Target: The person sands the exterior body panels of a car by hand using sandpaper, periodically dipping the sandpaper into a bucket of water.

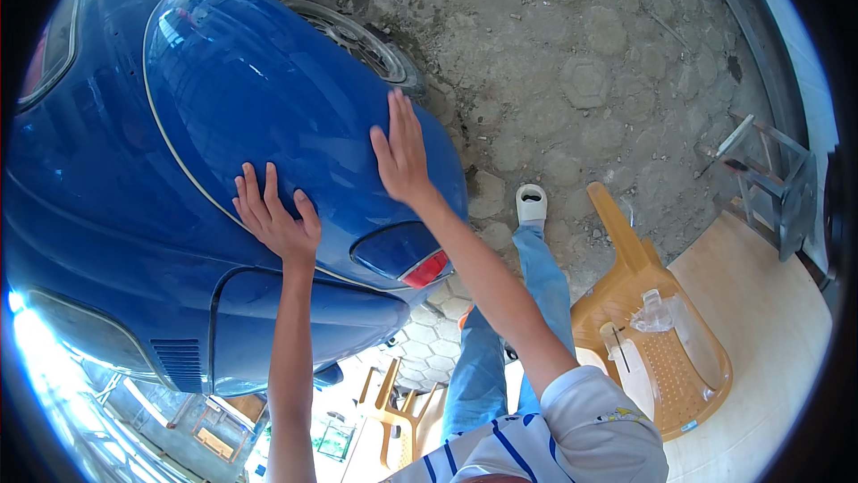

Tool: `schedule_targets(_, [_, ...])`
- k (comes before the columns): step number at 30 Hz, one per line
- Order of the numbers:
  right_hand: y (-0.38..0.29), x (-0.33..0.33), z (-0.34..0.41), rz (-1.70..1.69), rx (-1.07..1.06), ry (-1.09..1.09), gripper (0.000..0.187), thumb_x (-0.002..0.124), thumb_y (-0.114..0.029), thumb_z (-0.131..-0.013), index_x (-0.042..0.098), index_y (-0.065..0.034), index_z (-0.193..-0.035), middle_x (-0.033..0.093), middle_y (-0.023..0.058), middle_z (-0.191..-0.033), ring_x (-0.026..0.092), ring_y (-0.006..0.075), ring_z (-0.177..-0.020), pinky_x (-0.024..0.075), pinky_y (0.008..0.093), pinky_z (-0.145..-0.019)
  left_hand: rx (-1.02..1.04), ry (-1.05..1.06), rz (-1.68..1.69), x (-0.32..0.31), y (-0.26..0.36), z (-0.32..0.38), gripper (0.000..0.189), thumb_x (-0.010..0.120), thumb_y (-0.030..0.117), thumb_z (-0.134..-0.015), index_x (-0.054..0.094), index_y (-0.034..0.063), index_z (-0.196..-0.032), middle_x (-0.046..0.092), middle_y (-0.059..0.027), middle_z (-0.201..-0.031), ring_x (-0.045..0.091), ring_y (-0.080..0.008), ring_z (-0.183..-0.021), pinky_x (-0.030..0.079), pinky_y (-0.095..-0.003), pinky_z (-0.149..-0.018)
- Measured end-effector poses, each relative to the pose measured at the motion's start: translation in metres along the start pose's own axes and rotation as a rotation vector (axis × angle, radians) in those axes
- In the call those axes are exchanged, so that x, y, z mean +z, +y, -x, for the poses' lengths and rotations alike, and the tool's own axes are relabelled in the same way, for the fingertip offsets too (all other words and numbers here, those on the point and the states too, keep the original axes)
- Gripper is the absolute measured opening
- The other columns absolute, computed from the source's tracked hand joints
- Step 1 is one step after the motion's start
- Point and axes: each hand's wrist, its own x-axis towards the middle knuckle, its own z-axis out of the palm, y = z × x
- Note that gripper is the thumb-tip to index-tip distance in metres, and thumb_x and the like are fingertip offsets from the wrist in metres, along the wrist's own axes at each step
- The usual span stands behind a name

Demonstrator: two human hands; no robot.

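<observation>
Before me is the rear of a blue car with a smooth, rounded rear fender (pixel 248 81). My left hand (pixel 278 215) appears to lie palm down on the paint, fingers spread, beside the pale trim strip (pixel 181 161) between fender and body. Further up and to the right, my right hand (pixel 402 151) rests on the fender's outer curve, its fingers close together and the thumb apart. Neither hand shows anything held. A red tail lamp lens (pixel 425 270) sits below my right wrist. Past the fingertips, the rear wheel (pixel 342 30) is partly covered by the fender.
To my right, a tan plastic chair (pixel 677 362) carries a clear plastic cup or bag (pixel 653 312) and a small container with a dark stick. Beyond it are a wooden board (pixel 751 282) and a metal stool (pixel 771 181). Another plastic chair (pixel 395 409) stands behind. Hexagonal pavers (pixel 586 81) cover the ground.
</observation>
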Motion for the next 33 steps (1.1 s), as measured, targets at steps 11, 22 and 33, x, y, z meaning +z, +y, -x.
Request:
schedule_targets(11, [0.124, -0.018, -0.087, -0.289, 0.751, -0.354, 0.070, 0.025, -0.049, -0.114, 0.042, 0.0023, -0.158, 0.040, 0.0227, -0.165, 0.032, 0.0415, -0.156, 0.0246, 0.0463, -0.128, 0.030, 0.002, 0.036, 0.012, 0.011, -0.006, 0.054, 0.048, 0.035, -0.106, 0.057, 0.0014, -0.147, 0.047, -0.0202, -0.161, 0.038, -0.0387, -0.153, 0.025, -0.0568, -0.125])
schedule_targets(22, [0.089, -0.011, -0.042, -0.087, 0.359, 0.005, 0.071, 0.032, -0.050, -0.113, 0.040, 0.0036, -0.159, 0.041, 0.0270, -0.163, 0.034, 0.0429, -0.154, 0.0263, 0.0500, -0.126, 0.033, 0.002, 0.030, 0.009, 0.012, -0.007, 0.056, 0.047, 0.037, -0.104, 0.058, 0.0011, -0.146, 0.047, -0.0229, -0.160, 0.037, -0.0380, -0.154, 0.024, -0.0562, -0.125])
schedule_targets(33, [0.071, 0.001, 0.089, -0.023, 0.238, 0.067, 0.072, 0.027, -0.050, -0.114, 0.027, 0.0024, -0.164, 0.022, 0.0246, -0.173, 0.019, 0.0410, -0.161, 0.0158, 0.0515, -0.130, 0.084, 0.015, -0.018, 0.005, 0.001, -0.002, 0.055, 0.046, 0.035, -0.107, 0.055, 0.0006, -0.148, 0.047, -0.0200, -0.161, 0.039, -0.0396, -0.152, 0.028, -0.0567, -0.124])
